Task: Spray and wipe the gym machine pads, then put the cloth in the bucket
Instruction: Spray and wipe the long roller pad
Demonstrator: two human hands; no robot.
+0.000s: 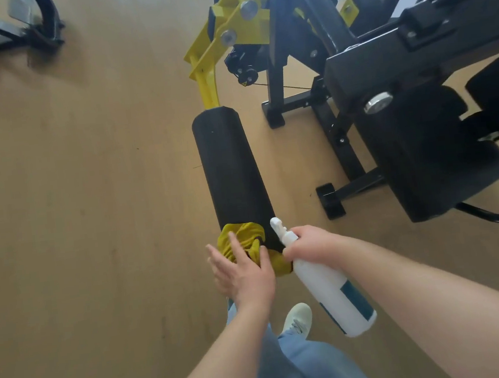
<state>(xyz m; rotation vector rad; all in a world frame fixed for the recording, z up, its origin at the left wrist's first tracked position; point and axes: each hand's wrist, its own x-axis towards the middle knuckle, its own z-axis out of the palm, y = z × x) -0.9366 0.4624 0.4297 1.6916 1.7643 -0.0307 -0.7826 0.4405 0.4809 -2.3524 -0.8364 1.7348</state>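
Head view puts you in the middle of the wiping stage, as I judge it. Your left hand (242,270) lies flat on the yellow cloth (241,236), fingers straight and spread, pressing it against the near end of the black roller pad (230,166). The cloth is bunched over that end cap, touching the foam and partly under your palm. Your right hand (310,242) is wrapped round the neck of the white spray bottle (331,288), just beside the cloth, with the nozzle up near the pad's end. Whether your finger is on the trigger cannot be told.

Done so far, going by how things lie: you have reached the roller and the cloth is on it. The pad's long run toward the yellow arm (208,84) looks dry and matte, though a wet film would be hard to spot on this foam, so you cannot count it as wiped. The larger black seat pad (424,153) on the machine to your right is well apart from both hands, and nothing shows it has been treated.

Left for you: the rest of the roller, the other pads, then the cloth into the bucket, which is nowhere in view
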